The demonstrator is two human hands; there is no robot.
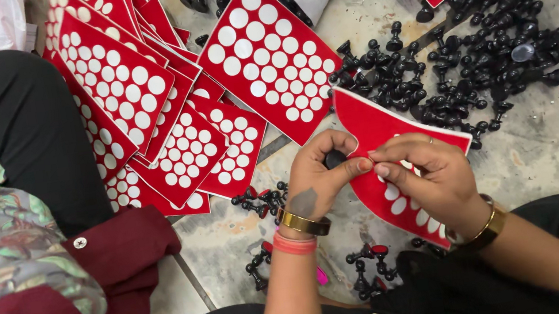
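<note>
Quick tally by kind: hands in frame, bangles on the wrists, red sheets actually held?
Hands: 2, the left hand and the right hand
Gold bangles: 2, one on the left wrist and one on the right wrist
Red bangles: 1
Held red sheets: 1
Total: 6

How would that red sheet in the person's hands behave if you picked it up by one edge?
The red sheet already curves between the left hand and right hand, so it would probably flop. It looks thin, likely light. The punched round holes may let it tear easily.
</note>
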